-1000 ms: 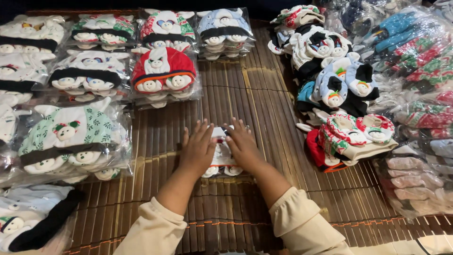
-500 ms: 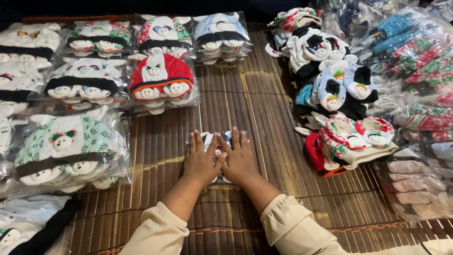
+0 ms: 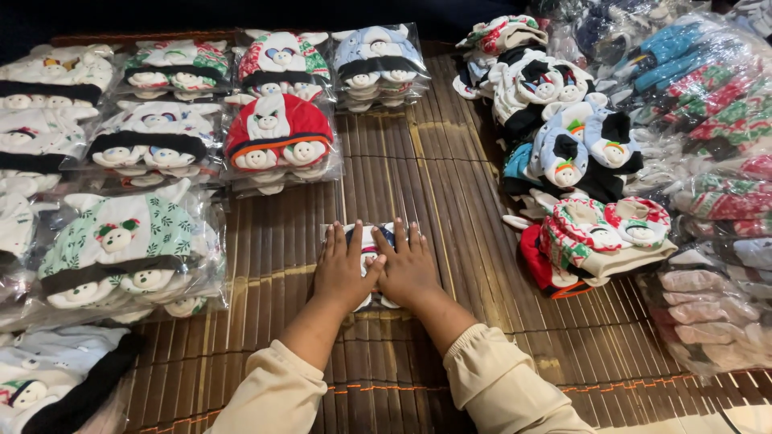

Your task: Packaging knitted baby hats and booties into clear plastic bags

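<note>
I have left hand [image 3: 344, 269] and right hand [image 3: 408, 269] flat, fingers spread, pressing the bagged cap [image 3: 371, 239] onto the mat [image 3: 450, 193], grasping nothing; flattening step, I judge.

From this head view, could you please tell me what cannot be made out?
- Pack on the mat: mostly hidden under left hand and right hand; its pattern is unclear.
- Bottom-left pack: cut off by the frame edge.
- Right-edge bags: glare and wrapping blur their contents.
</note>
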